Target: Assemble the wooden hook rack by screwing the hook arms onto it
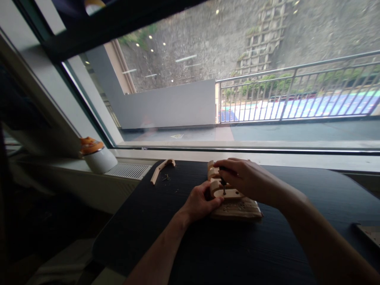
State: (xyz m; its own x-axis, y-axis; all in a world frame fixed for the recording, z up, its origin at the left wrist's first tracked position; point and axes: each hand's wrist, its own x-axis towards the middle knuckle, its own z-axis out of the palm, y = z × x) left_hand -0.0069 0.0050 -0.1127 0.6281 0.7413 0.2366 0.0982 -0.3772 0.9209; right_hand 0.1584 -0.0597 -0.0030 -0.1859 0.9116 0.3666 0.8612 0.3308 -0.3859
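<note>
On the dark table lies a thick wooden board [234, 213] with several pale, curved wooden pieces [229, 193] standing in a row on top of it. My left hand [202, 201] grips the nearest curved piece from its left side, thumb along the front edge. Above that piece, my right hand [237, 173] is closed around the dark handle of a screwdriver [223, 183]. Its thin shaft points down and meets the piece near its left hole; the tip's exact seat is too small to make out. Small crumbs or holes speckle the board's near face.
A loose bent wooden piece [160, 170] lies at the table's back left, beside several small screws [166, 177]. On the sill stands a white container with an orange top [99, 156]. A dark-edged flat object [368, 233] sits at the right. A large window [237, 99] rises behind.
</note>
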